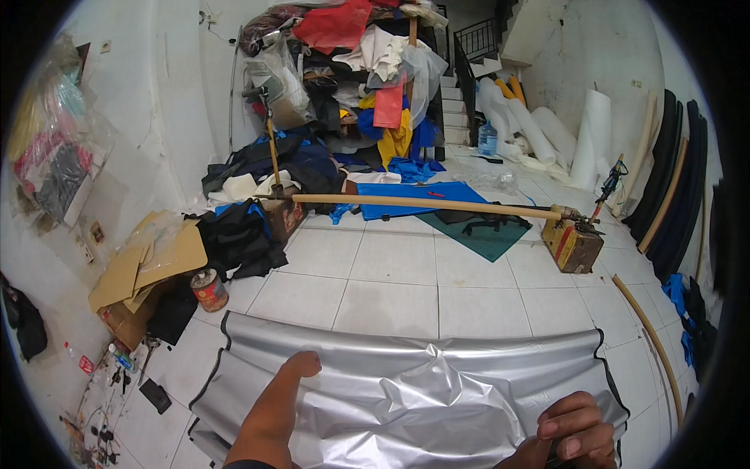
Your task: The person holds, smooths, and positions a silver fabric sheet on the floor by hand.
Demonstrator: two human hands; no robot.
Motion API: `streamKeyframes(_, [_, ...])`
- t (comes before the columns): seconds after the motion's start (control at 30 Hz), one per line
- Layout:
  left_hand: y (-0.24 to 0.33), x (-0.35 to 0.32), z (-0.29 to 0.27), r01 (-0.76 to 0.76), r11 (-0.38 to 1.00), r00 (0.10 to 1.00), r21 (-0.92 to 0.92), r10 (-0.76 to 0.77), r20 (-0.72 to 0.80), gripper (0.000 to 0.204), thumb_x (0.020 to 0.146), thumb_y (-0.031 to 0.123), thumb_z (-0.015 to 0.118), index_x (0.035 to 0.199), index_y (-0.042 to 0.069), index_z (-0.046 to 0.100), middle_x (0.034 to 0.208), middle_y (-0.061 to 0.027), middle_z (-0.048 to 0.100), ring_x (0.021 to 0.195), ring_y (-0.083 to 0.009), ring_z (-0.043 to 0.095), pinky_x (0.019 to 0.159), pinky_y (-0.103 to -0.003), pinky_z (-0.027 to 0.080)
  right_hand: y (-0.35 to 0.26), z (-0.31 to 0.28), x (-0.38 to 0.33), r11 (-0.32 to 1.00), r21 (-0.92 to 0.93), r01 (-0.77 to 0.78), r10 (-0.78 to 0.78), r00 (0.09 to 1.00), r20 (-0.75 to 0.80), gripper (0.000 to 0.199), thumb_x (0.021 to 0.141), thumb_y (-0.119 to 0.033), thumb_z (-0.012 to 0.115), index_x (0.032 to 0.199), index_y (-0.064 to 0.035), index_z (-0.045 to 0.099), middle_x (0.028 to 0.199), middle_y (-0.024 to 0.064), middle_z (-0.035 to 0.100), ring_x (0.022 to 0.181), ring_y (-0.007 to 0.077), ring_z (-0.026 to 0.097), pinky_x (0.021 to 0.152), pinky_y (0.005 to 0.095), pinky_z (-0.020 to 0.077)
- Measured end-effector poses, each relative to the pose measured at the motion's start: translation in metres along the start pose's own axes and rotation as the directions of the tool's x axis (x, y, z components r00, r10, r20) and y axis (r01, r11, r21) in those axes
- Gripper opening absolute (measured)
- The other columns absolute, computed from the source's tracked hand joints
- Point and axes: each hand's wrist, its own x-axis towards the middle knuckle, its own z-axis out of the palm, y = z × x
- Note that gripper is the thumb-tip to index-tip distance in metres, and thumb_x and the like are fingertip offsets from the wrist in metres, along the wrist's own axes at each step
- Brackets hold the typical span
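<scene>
The silver sheet (351,395) is lying on the white floor (391,303) right in front of me, its black trim (615,385) lining the right end and creases bunching near its middle. My left hand (303,364) is reaching over the sheet's left part; its fingers are bending out of my sight, so I am not able to tell whether they are gripping any of it. My right hand (576,428) is hovering by the right end, its fingers curling in close to the thumb, and I can't tell whether they are pinching anything. Beyond the sheet, a pole (430,203) is spanning the floor, its right end resting at a box (574,244), while blue cloth (383,191) and green cloth (494,245) are spreading out around it. To my left, a can (208,290) is standing near some cardboard (168,254).
</scene>
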Motion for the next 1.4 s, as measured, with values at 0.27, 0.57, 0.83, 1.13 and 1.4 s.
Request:
streamKeyframes(0.27, [-0.008,-0.001,-0.003,-0.003,1.000,1.000,0.000,0.003,0.004,0.030,0.083,0.024,0.057,0.105,0.008,0.070,0.116,-0.0165,0.069,0.111,-0.0360,0.063,0.097,-0.043,0.050,0.001,0.001,-0.001,0.998,0.060,0.010,-0.009,1.000,-0.014,0.037,0.100,-0.039,0.040,0.115,-0.0082,0.054,0.090,0.0157,0.064,0.073,0.0414,0.062,0.063,0.0543,0.0465])
streamKeyframes(0.57, [-0.005,0.001,-0.002,0.001,1.000,1.000,0.030,0.000,-0.021,0.032,0.084,0.022,0.055,0.107,0.007,0.069,0.119,-0.0169,0.068,0.113,-0.0370,0.062,0.098,-0.044,0.049,0.008,-0.006,-0.002,0.995,0.077,0.068,-0.073,0.995,0.061,0.040,0.100,-0.039,0.040,0.119,-0.0074,0.053,0.094,0.0166,0.063,0.075,0.0410,0.062,0.063,0.0540,0.0465])
streamKeyframes(0.83, [0.002,-0.005,-0.007,0.001,1.000,1.000,0.018,-0.001,0.004,0.032,0.084,0.023,0.056,0.109,0.007,0.068,0.118,-0.0170,0.068,0.112,-0.0370,0.062,0.098,-0.044,0.049,0.001,-0.007,0.001,0.998,0.064,0.017,-0.022,0.996,0.082,0.040,0.101,-0.040,0.038,0.121,-0.0080,0.053,0.096,0.0163,0.064,0.076,0.0405,0.062,0.065,0.0545,0.0466])
streamKeyframes(1.13, [-0.010,0.002,0.001,0.005,1.000,0.999,0.014,-0.004,-0.046,0.030,0.082,0.027,0.059,0.104,0.010,0.070,0.109,-0.0150,0.071,0.105,-0.0344,0.065,0.091,-0.043,0.051,0.002,-0.007,-0.002,0.996,0.090,0.026,-0.030,0.999,0.046,0.040,0.101,-0.040,0.038,0.120,-0.0085,0.054,0.097,0.0168,0.065,0.078,0.0411,0.063,0.067,0.0550,0.0470])
streamKeyframes(1.4, [0.011,-0.008,-0.011,-0.006,1.000,1.000,0.022,0.007,-0.009,0.033,0.083,0.023,0.056,0.109,0.006,0.069,0.119,-0.0167,0.068,0.112,-0.0368,0.062,0.098,-0.043,0.049,0.003,-0.009,0.001,0.995,0.085,0.041,-0.048,0.996,0.079,0.042,0.101,-0.042,0.038,0.120,-0.0072,0.054,0.099,0.0180,0.065,0.078,0.0418,0.063,0.066,0.0557,0.0469])
